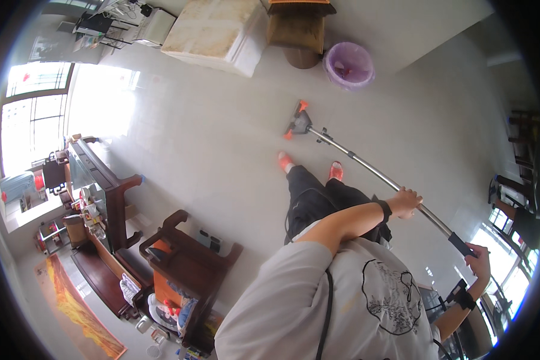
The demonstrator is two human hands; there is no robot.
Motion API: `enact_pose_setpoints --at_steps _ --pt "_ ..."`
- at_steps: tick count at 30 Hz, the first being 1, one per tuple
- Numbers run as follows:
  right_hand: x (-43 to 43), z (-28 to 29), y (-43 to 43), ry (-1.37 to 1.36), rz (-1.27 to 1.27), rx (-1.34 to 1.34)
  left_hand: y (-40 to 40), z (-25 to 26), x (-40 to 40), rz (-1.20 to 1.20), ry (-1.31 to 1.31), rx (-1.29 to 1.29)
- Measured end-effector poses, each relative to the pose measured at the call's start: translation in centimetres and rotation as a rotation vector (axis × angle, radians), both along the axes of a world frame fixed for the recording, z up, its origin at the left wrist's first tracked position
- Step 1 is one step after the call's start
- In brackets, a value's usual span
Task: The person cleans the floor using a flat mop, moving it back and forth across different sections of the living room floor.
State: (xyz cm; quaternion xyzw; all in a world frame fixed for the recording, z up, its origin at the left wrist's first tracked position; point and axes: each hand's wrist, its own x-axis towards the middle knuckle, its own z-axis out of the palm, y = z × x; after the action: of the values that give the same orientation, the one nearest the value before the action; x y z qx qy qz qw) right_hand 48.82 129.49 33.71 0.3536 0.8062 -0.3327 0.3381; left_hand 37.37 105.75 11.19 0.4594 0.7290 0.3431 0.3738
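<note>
A long-handled floor cleaning tool, perhaps a squeegee or scrubber, slants across the floor before me. Its wide grey head with orange ends (299,120) is just beyond my feet. My left hand (406,203) reaches across my body and is wrapped around the metal pole (373,169). Higher up, my right hand (478,261) holds the dark grip (460,245) at the pole's end. A clamp (325,135) sits on the pole near the head. Both wrists wear black bands.
Beyond the head stand a lined purple waste bin (348,67), a brown dustpan (297,33) with a broom (301,8), and a white foam box (216,31). Left are a dark wooden armchair (184,256) and a glass-topped table (110,189). More wooden furniture (517,184) lines the right.
</note>
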Motion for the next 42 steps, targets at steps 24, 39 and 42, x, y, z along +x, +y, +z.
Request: enact_pose_setpoints --at_steps 24,39,42 --pt "-23.7 -18.6 -48.8 -0.213 0.509 -0.747 -48.4 -13.2 -6.7 1.466 0.292 -0.803" --pt "-18.0 -14.0 -27.7 -0.042 0.356 -0.529 -28.7 -6.9 -12.4 0.437 0.043 -0.96" --pt "-9.5 -12.4 -20.6 0.017 0.3 -0.416 -23.5 -7.3 -8.3 0.181 0.035 -0.609"
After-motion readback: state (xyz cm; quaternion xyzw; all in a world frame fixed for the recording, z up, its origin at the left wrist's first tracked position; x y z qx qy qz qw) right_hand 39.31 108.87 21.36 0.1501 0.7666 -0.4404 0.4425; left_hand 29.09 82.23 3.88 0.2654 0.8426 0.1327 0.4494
